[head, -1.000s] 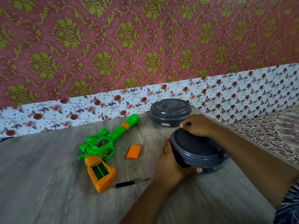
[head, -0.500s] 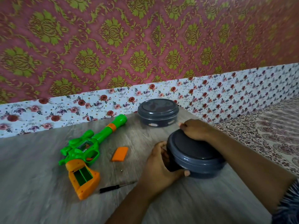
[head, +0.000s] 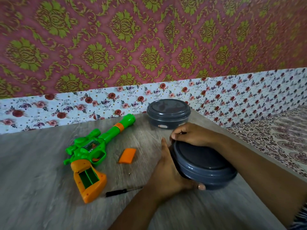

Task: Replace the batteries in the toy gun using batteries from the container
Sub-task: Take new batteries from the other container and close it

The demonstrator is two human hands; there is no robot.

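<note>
Shifted rightward in view since half a second before, toy gun (head: 93, 151) and all else on the wood-grain tabletop (head: 33, 188); hands kept to the same round container. Gripped by the left hand (head: 167, 173), fingers curled round the near side wall of the dark grey container (head: 204, 165), thumb tip showing under its rim. Laid over the far edge of the lid, the right hand (head: 192, 135), fingers bent down and clamped on the rim. Lid seated, contents hidden. Stood behind, near the floral border, a second grey container (head: 168, 113), lidded, round, smooth plastic, apart from the first. Lay well left of the hands, the toy gun: glossy green barrel pointing toward the wall, orange grip nearest, its battery bay open with a green ribbed interior. Between gun and held container, the flat orange battery cover (head: 127, 156), rectangular. Just below it, a tiny screw (head: 129, 174). Nearer still, a slim black-handled screwdriver (head: 123, 192), beside the left forearm. Behind all, wallpaper (head: 149, 39) in maroon with olive damask motifs. At right, patterned fabric (head: 274, 140).
</note>
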